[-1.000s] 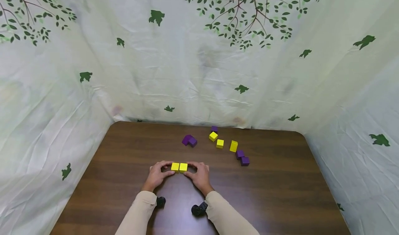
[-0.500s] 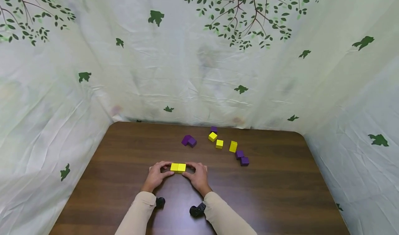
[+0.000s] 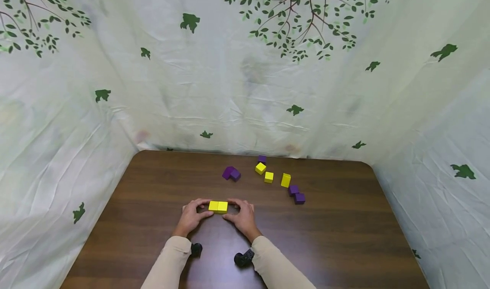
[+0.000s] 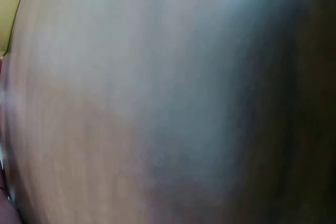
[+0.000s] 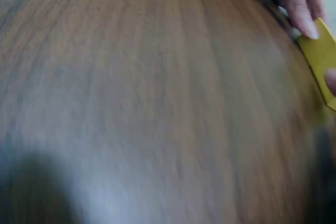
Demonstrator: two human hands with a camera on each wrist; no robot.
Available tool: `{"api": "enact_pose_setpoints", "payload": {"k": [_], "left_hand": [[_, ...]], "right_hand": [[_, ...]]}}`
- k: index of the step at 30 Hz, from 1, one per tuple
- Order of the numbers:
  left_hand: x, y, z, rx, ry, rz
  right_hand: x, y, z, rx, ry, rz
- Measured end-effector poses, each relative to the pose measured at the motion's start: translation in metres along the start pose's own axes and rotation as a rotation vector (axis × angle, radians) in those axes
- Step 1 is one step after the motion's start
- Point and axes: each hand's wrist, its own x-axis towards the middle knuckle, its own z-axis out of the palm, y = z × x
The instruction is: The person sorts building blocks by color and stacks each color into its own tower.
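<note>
Two yellow cubes sit side by side on the brown table, their faces meeting, in the head view. My left hand [image 3: 190, 217] pinches the left yellow cube [image 3: 212, 206] between thumb and fingers. Around the right yellow cube [image 3: 223, 207] curves my right hand [image 3: 245, 217], its index finger at the far right corner and its thumb a little off the near face. In the right wrist view, the left thumb lies on the yellow block [image 5: 317, 56]. Only a strip of yellow [image 4: 7, 3] shows at the left wrist view's upper left; the rest is blurred tabletop.
Behind the hands lie a purple pair [image 3: 231, 173], a yellow cube [image 3: 260, 168] before a purple one [image 3: 262, 158], and another yellow cube [image 3: 269, 177]. Farther right, a taller yellow block [image 3: 286, 180] stands near two purple cubes [image 3: 296, 194]. Printed cloth hangs behind the table [image 3: 344, 238].
The gap between the two yellow cubes closed as the right one moved left. Since then the right thumb has drawn slightly off its cube. The left hand keeps its grip.
</note>
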Motion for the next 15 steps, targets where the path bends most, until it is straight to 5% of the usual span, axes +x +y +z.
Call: {"api": "enact_pose_setpoints", "payload": {"k": [5,9,15], "left_hand": [[0.0,0.0,0.0,-0.004,-0.014,-0.003],[0.001,0.002,-0.001,-0.013,-0.024,-0.023],[0.001,0.002,-0.004,-0.007,-0.035,-0.027]], "right_hand": [[-0.005,0.013,-0.017,0.259,0.0,0.021],[-0.005,0.021,-0.039,0.419,0.11,0.09],[0.009,0.037,-0.064,0.42,0.348,0.198]]}}
